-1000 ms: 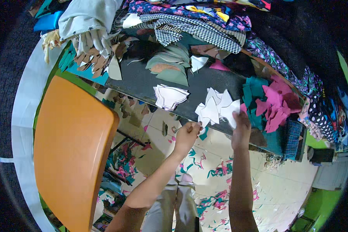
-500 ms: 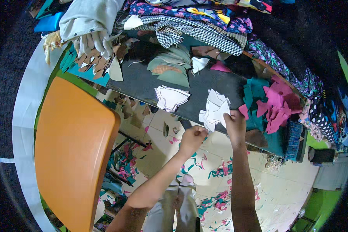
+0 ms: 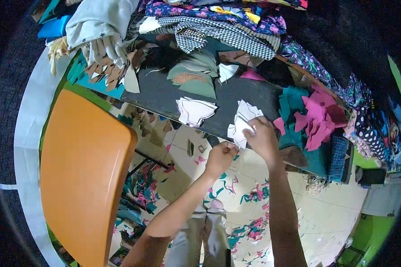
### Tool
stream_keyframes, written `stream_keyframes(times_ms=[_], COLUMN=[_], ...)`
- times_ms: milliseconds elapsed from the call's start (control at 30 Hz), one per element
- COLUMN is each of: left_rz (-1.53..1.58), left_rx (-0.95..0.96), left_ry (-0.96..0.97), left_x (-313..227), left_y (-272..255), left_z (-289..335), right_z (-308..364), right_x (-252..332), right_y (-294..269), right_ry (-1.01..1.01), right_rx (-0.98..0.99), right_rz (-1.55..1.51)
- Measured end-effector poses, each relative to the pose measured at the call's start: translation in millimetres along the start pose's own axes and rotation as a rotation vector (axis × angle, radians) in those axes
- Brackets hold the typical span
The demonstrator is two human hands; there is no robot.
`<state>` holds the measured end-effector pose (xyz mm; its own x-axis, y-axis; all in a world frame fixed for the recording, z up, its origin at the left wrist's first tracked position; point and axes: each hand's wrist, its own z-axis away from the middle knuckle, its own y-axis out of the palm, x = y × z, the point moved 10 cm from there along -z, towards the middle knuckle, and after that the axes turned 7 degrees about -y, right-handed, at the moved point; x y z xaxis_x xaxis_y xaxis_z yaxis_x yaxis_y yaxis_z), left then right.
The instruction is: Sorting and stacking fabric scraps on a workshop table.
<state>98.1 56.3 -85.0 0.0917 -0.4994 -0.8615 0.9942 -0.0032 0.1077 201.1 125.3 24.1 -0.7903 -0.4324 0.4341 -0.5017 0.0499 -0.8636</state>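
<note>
A small stack of white cut fabric pieces [image 3: 242, 122] lies at the near edge of a dark table [image 3: 165, 95]. My right hand [image 3: 263, 139] is closed on the stack's near right side. My left hand [image 3: 221, 157] sits just below the table edge, its fingertips touching the bottom corner of the same white pieces. A second stack of white cut pieces [image 3: 194, 111] lies apart to the left, untouched.
An orange chair [image 3: 84, 169] stands at the left. Green cut pieces [image 3: 196, 78], teal pieces [image 3: 294, 107] and pink pieces [image 3: 321, 118] lie on the table, patterned fabrics piled behind. Cloth scraps litter the floor [image 3: 254, 200]. A blue crate [image 3: 338, 158] sits at the right.
Both hands have moved in on the right white stack. The right hand slid left onto it and closed; the left hand rose to its bottom corner. The stack is gathered tighter.
</note>
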Motion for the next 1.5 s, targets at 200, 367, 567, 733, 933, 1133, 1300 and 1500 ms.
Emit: stream_keyframes(times_ms=[200,367,567,733,933,1133,1300,1500], left_rz=[0.038,-0.001,0.057,0.010,0.075,0.185,0.133,0.108], left_rx=[-0.001,-0.010,0.022,0.066,0.037,0.054,0.074,0.111], left_ry=[0.008,0.014,0.055,-0.112,-0.093,-0.088,-0.071,-0.023], left_x=[-0.2,-0.9,2.8,2.9,14.7,15.6,21.0,19.9], left_y=[-3.1,-1.2,5.9,19.0,16.8,23.9,28.3,33.2], left_z=[1.8,0.9,0.9,12.3,16.8,17.7,21.3,23.0], right_z=[3.3,9.8,29.2,43.6,51.1,64.9,91.5,107.3], right_x=[-8.6,-47.6,-43.6,-24.7,-19.7,-56.0,-41.9,-31.6], right_y=[8.0,1.8,16.6,11.3,-0.7,-6.0,17.2,34.1], right_ry=[0.117,0.290,0.423,0.498,0.428,0.480,0.711,0.782], right_rx=[0.019,0.018,0.131,0.156,-0.025,-0.245,-0.359,-0.377], right_rz=[-0.139,-0.372,-0.424,-0.100,-0.061,-0.578,-0.682,-0.786])
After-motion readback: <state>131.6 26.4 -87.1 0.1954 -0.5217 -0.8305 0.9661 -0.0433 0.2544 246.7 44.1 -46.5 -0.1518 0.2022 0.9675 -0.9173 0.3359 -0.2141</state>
